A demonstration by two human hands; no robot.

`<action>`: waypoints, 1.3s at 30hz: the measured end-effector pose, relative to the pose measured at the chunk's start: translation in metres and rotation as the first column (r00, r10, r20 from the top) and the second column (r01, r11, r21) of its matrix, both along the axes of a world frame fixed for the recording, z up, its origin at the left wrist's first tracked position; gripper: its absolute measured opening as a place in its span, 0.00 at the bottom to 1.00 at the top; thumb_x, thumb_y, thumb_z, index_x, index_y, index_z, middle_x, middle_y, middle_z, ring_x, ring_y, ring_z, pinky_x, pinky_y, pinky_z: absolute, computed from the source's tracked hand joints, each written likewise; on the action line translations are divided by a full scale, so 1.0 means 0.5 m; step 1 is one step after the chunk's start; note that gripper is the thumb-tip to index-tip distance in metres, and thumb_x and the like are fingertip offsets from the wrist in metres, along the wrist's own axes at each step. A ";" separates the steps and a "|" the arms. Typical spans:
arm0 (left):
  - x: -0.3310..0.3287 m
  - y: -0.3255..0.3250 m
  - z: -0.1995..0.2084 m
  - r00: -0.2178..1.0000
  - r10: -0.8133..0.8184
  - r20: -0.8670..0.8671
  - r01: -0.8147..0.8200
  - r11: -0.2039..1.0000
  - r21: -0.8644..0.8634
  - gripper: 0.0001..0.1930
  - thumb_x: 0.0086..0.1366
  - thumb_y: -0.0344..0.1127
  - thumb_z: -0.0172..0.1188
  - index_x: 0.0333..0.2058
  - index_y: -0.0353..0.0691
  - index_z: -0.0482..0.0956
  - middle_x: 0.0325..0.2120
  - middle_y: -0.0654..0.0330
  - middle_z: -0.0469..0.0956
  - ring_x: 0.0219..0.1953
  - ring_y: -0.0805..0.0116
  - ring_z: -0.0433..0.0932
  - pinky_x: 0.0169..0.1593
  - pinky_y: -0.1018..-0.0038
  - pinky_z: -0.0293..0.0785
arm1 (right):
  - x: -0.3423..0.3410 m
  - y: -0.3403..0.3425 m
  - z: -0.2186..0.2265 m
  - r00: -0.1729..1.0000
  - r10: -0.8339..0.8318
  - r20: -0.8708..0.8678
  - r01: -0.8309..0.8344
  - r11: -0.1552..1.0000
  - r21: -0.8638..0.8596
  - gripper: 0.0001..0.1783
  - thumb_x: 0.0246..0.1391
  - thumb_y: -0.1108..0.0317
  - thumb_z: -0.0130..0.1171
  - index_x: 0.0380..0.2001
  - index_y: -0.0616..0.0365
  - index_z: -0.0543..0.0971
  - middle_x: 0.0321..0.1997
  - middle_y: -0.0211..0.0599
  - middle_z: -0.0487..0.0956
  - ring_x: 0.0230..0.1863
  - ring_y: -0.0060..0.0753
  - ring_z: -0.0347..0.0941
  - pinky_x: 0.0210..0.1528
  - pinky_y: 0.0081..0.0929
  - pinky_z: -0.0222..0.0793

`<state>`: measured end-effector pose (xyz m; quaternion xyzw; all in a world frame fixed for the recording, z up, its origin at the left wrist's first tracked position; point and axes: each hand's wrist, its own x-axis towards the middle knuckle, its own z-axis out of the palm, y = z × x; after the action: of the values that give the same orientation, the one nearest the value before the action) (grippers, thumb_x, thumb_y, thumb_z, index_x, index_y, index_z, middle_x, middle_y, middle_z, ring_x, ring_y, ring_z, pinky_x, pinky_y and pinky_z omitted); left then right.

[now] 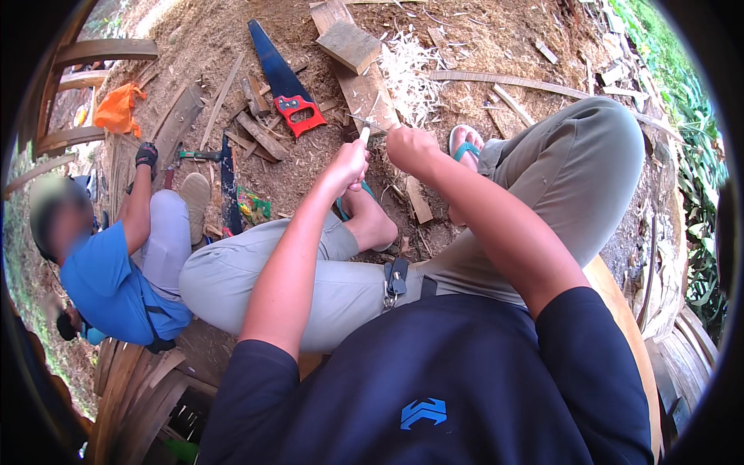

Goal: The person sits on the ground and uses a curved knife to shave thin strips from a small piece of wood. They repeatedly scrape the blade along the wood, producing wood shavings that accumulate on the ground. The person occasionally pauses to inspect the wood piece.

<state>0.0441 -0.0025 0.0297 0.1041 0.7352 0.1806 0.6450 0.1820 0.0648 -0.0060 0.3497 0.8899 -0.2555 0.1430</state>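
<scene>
A seated person is working over sawdust-strewn ground [310, 174]. The left hand [350, 164] is clenching a short, pale wooden stick [364, 136], its exposed tip pointing away from the body toward the near end of a long, flat brown plank [366, 93]. The right hand [412, 147] is gripping a thin metal blade [377, 125], its handle hidden in the fist. The stick is lying just left of the right fist, and the blade is pointing left, crossing the stick's long axis near its tip; contact is unclear. Curled white shavings [411, 66] are lying along the plank's right edge.
</scene>
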 end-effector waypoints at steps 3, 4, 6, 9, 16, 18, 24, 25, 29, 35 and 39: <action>0.010 0.003 -0.003 1.000 0.009 0.010 -0.009 1.000 0.009 0.12 0.64 0.42 0.36 0.26 0.43 0.62 0.09 0.71 0.54 0.09 0.78 0.49 0.13 0.78 0.46 | 0.011 -0.051 0.002 0.996 -0.086 0.032 0.083 0.994 0.074 0.11 0.53 0.69 0.50 0.32 0.68 0.74 0.30 0.51 0.81 0.28 0.41 0.82 0.23 0.33 0.77; 0.013 0.003 -0.003 1.000 0.001 -0.001 -0.001 1.000 0.016 0.13 0.64 0.43 0.35 0.27 0.43 0.62 0.09 0.71 0.54 0.09 0.78 0.49 0.13 0.78 0.46 | 0.011 -0.061 -0.001 0.994 -0.095 0.044 0.091 0.992 0.089 0.10 0.53 0.69 0.50 0.32 0.68 0.74 0.30 0.51 0.81 0.29 0.41 0.82 0.23 0.33 0.77; 0.020 0.003 -0.005 1.000 -0.016 -0.016 0.016 0.999 0.029 0.14 0.65 0.44 0.35 0.27 0.42 0.62 0.10 0.71 0.55 0.09 0.78 0.49 0.13 0.77 0.47 | 0.020 -0.074 -0.019 0.991 -0.115 0.073 0.106 0.987 0.120 0.10 0.53 0.70 0.50 0.31 0.68 0.73 0.30 0.50 0.81 0.29 0.41 0.82 0.22 0.32 0.77; 0.011 0.003 -0.011 0.999 -0.027 0.027 0.027 1.000 -0.002 0.15 0.66 0.44 0.34 0.29 0.41 0.63 0.10 0.70 0.55 0.10 0.78 0.50 0.13 0.77 0.47 | 0.011 -0.062 -0.019 0.978 -0.173 0.118 0.165 0.984 0.072 0.10 0.54 0.70 0.50 0.34 0.66 0.74 0.34 0.48 0.81 0.33 0.41 0.82 0.24 0.33 0.78; 0.019 0.010 -0.008 0.998 -0.062 -0.029 0.062 0.998 0.000 0.17 0.65 0.46 0.34 0.28 0.40 0.64 0.10 0.69 0.57 0.10 0.76 0.51 0.13 0.76 0.50 | 0.000 -0.020 -0.042 0.959 -0.132 0.250 0.152 0.986 -0.062 0.12 0.54 0.68 0.53 0.39 0.65 0.77 0.40 0.49 0.81 0.43 0.41 0.80 0.34 0.35 0.79; -0.002 0.006 -0.016 0.998 -0.058 -0.015 0.058 0.998 -0.010 0.19 0.66 0.47 0.33 0.28 0.39 0.66 0.11 0.65 0.62 0.11 0.73 0.56 0.14 0.74 0.53 | 0.002 -0.016 -0.026 0.978 -0.084 0.193 0.104 0.990 -0.096 0.13 0.53 0.69 0.55 0.41 0.64 0.79 0.41 0.48 0.81 0.42 0.38 0.81 0.35 0.32 0.79; -0.015 0.009 0.006 0.998 -0.069 -0.007 0.069 0.997 -0.027 0.19 0.65 0.48 0.32 0.25 0.43 0.65 0.08 0.68 0.59 0.09 0.77 0.53 0.14 0.77 0.50 | 0.004 -0.012 0.092 0.981 0.055 0.186 -0.024 0.985 -0.168 0.14 0.52 0.69 0.55 0.40 0.67 0.77 0.42 0.49 0.80 0.42 0.42 0.80 0.37 0.31 0.78; -0.020 0.007 0.001 0.998 -0.063 0.010 0.063 0.998 -0.013 0.19 0.65 0.47 0.32 0.25 0.43 0.65 0.08 0.68 0.59 0.10 0.77 0.53 0.14 0.77 0.50 | 0.006 -0.023 0.121 0.974 0.088 0.207 -0.058 0.988 -0.143 0.15 0.52 0.69 0.55 0.41 0.68 0.77 0.43 0.50 0.79 0.42 0.42 0.80 0.37 0.31 0.78; -0.013 0.018 -0.003 0.998 -0.042 0.040 0.043 0.999 -0.019 0.18 0.66 0.46 0.32 0.24 0.43 0.64 0.09 0.69 0.59 0.10 0.77 0.52 0.14 0.79 0.48 | 0.015 -0.049 0.132 0.974 -0.048 0.220 0.077 0.989 -0.125 0.20 0.53 0.69 0.56 0.47 0.71 0.72 0.43 0.47 0.79 0.43 0.41 0.80 0.31 0.29 0.78; -0.001 0.014 -0.006 1.000 -0.028 -0.004 0.028 0.999 -0.030 0.17 0.65 0.46 0.33 0.25 0.43 0.64 0.09 0.70 0.58 0.10 0.77 0.51 0.14 0.78 0.48 | -0.013 -0.051 0.117 0.957 -0.062 0.284 0.111 0.981 -0.158 0.24 0.47 0.69 0.63 0.47 0.69 0.72 0.50 0.48 0.76 0.47 0.40 0.78 0.35 0.28 0.79; 0.013 0.003 -0.017 0.996 -0.079 -0.051 0.078 0.997 -0.008 0.16 0.65 0.45 0.33 0.26 0.42 0.64 0.10 0.70 0.58 0.10 0.77 0.52 0.14 0.78 0.48 | -0.040 -0.036 0.086 0.944 -0.113 0.311 0.169 0.972 -0.162 0.27 0.44 0.68 0.67 0.48 0.67 0.73 0.52 0.49 0.74 0.49 0.37 0.78 0.37 0.29 0.79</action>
<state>0.0506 -0.0010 0.0211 0.1357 0.7474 0.1502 0.6328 0.1622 0.0469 0.0370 0.4323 0.8027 -0.2914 0.2895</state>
